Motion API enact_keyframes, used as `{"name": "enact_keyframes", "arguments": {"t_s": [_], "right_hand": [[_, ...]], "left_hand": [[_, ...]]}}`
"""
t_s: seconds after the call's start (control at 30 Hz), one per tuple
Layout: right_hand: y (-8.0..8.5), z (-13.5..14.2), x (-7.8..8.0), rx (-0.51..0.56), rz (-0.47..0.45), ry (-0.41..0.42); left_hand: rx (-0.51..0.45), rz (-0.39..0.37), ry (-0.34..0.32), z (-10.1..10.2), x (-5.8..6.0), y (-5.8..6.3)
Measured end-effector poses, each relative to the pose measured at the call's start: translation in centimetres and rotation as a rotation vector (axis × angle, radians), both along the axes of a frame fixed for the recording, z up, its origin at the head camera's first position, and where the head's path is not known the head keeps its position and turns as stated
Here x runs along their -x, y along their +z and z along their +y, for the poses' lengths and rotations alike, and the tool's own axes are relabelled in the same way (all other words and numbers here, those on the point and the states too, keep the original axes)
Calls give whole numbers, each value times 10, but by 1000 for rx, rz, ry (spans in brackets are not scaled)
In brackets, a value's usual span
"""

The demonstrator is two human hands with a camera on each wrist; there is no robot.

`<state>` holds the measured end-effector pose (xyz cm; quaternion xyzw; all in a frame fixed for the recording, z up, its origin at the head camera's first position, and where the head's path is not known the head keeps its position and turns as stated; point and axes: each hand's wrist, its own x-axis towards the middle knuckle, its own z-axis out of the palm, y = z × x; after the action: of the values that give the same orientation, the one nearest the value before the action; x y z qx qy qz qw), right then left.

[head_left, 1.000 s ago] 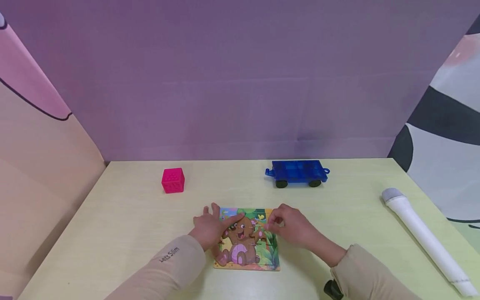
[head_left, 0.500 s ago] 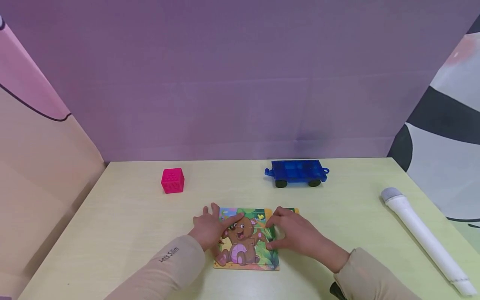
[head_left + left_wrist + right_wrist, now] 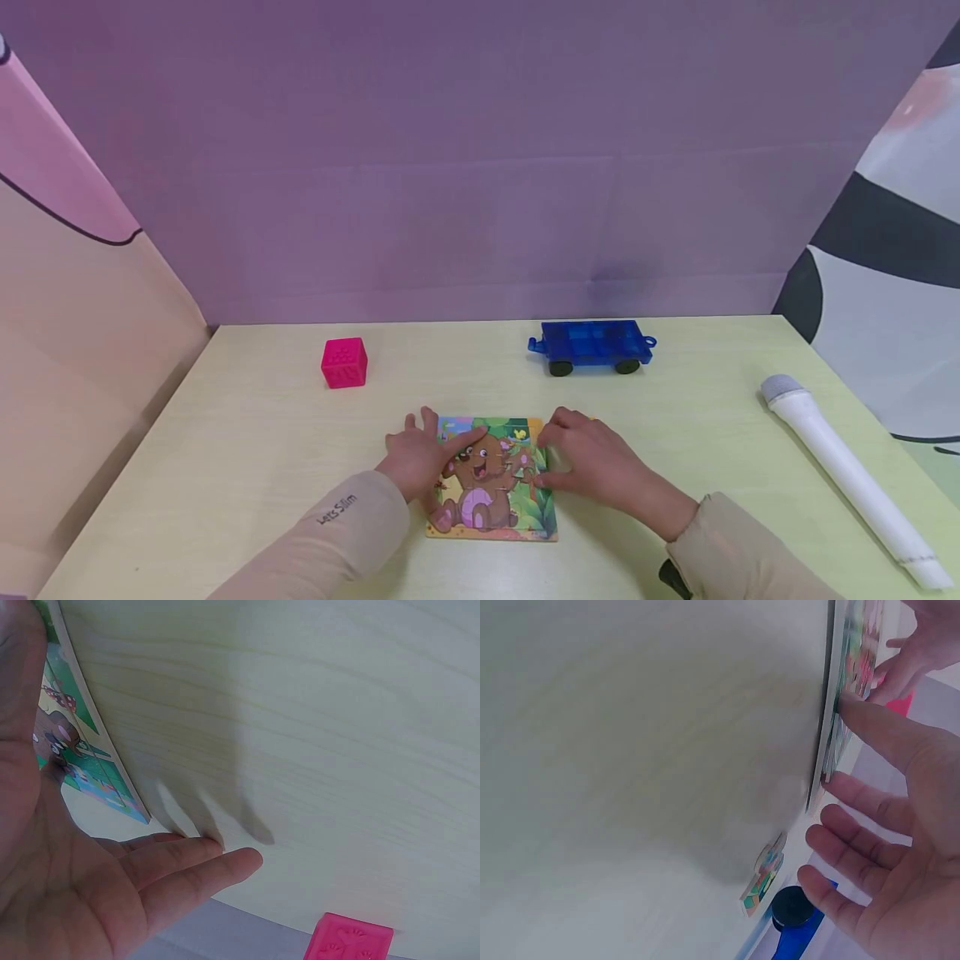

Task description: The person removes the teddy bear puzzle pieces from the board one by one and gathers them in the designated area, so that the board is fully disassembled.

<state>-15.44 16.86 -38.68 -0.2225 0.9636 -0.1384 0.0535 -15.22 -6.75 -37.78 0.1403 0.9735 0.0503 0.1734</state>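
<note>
A jigsaw puzzle [image 3: 480,507] with a brown bear picture lies flat on the table in the head view. My left hand [image 3: 422,460] rests over its left edge, fingers spread and thumb laid across the bear's head. At the right edge, my right hand [image 3: 592,458] pinches a puzzle piece [image 3: 833,739] between thumb and index finger; its outline is hard to tell from the board. The other right fingers stay off the puzzle. A loose puzzle piece [image 3: 761,881] lies on the table in the right wrist view, mostly hidden behind the hand in the head view.
A pink cube [image 3: 345,363] stands at the back left. A blue toy wagon [image 3: 596,343] with black wheels is at the back right. Along the right side lies a white microphone-shaped tube [image 3: 855,479]. A purple panel [image 3: 487,192] rises behind the table [image 3: 247,467].
My right hand's thumb and index finger have spread apart along the puzzle's right edge, with a small shift rightward. The loose piece showed more half a second ago. My left hand stays put.
</note>
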Motion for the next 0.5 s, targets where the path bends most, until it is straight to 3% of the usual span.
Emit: {"name": "enact_keyframes", "arguments": {"t_s": [0.3,0.5], "right_hand": [[-2,2,9,23,56,103],[2,8,11,74,2,68]], "left_hand": [[72,11,-21,0,1,-3],[31,-16,12,1,1,-2]]}}
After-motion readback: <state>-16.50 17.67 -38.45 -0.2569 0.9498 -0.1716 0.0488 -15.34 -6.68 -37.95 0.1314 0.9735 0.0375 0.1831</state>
